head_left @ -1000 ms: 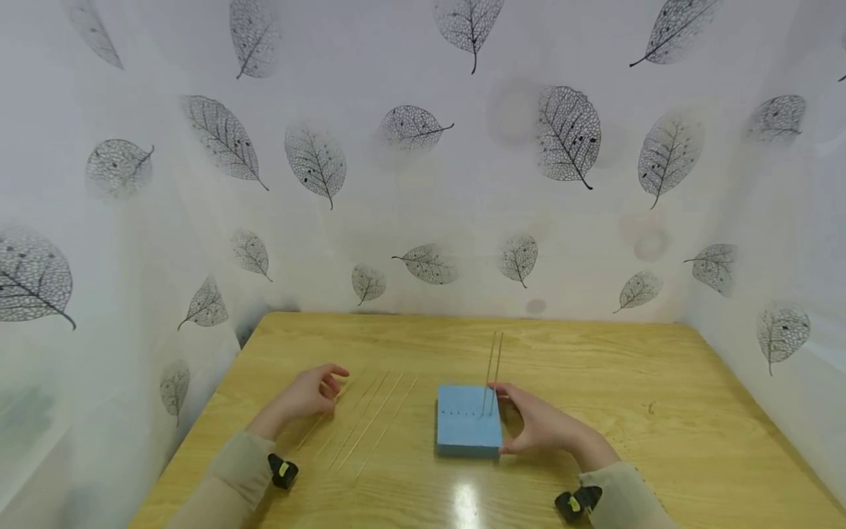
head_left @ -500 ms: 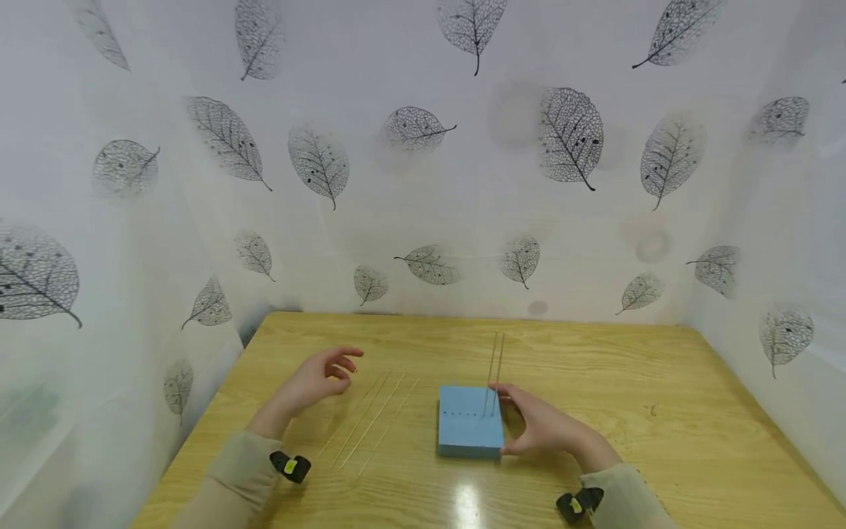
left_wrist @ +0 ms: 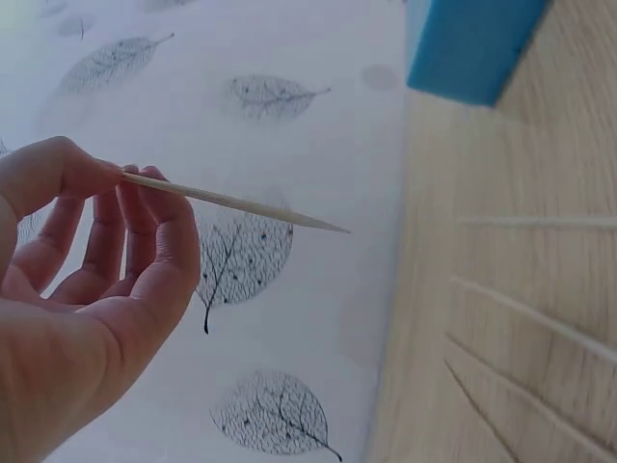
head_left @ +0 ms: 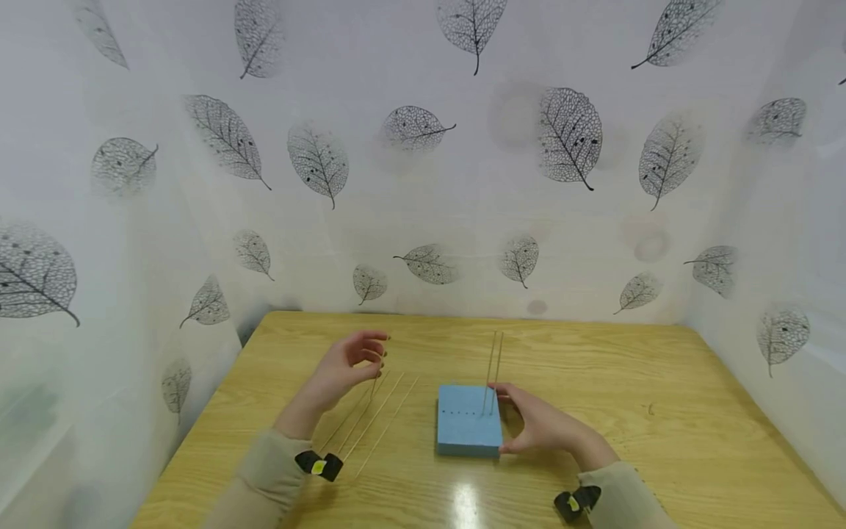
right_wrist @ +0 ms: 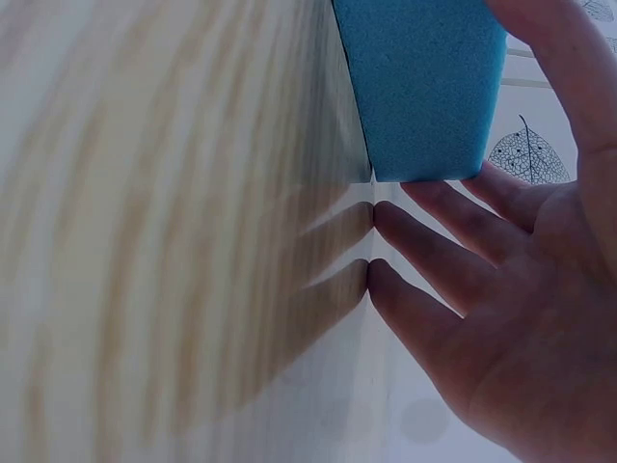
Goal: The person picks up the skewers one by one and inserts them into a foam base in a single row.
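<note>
Wooden tabletop (head_left: pixel 628 382), pale and glossy, fills the floor of a booth hung with leaf-printed white sheeting (head_left: pixel 423 184), the largest things in view. Near the table's front middle lies a blue foam block (head_left: pixel 468 426), a row of small holes across its top and two thin sticks (head_left: pixel 494 367) standing upright at its right end. The person's right hand (head_left: pixel 542 426) rests against the block's right side, fingers relaxed and fairly straight, touching the foam and the tabletop rather than curling round it. To the block's left, several loose bamboo skewers (head_left: pixel 373 426) lie side by side on the wood. Above them the left hand (head_left: pixel 344 367) is raised, its thumb and fingertips pinching one skewer (left_wrist: pixel 231 203) near its blunt end, the pointed tip free in the air.

Judged by its look, the skewer is very light, stiff but easily snapped, and smooth enough to roll; a pinch close to the blunt end suits it. The foam seems light and soft, likely to slide unless steadied.

Hard to make out: the exact count of loose skewers and how deep the upright sticks sit.
</note>
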A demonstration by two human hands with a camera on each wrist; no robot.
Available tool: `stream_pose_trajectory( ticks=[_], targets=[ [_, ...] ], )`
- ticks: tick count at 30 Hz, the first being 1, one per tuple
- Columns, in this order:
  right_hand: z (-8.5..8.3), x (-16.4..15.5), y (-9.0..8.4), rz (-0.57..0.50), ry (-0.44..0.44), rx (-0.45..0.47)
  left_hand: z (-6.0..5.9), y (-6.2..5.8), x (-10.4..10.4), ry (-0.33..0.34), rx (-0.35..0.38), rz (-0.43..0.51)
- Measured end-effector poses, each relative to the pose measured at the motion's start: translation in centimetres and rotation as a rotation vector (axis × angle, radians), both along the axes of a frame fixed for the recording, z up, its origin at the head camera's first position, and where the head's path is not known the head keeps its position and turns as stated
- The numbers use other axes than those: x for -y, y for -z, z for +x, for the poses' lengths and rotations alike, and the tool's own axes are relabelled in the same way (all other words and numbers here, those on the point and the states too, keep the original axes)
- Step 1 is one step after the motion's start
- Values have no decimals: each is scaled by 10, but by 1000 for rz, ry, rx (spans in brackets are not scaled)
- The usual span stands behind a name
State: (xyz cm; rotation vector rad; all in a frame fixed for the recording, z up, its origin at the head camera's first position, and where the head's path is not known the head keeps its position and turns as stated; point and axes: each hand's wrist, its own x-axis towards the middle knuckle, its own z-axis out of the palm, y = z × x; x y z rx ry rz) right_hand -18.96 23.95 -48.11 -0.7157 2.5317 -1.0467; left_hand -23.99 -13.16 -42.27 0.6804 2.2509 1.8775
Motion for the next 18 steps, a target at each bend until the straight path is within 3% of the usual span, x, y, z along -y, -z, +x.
stream_pose_trajectory(
  ticks=[9,18],
  targets=[
    [0,0,2,2,9,-30,14,-10,-33,16,-17,107],
    [0,1,1,14,7,-63,18,-15,-66,75,7,195]
  ],
)
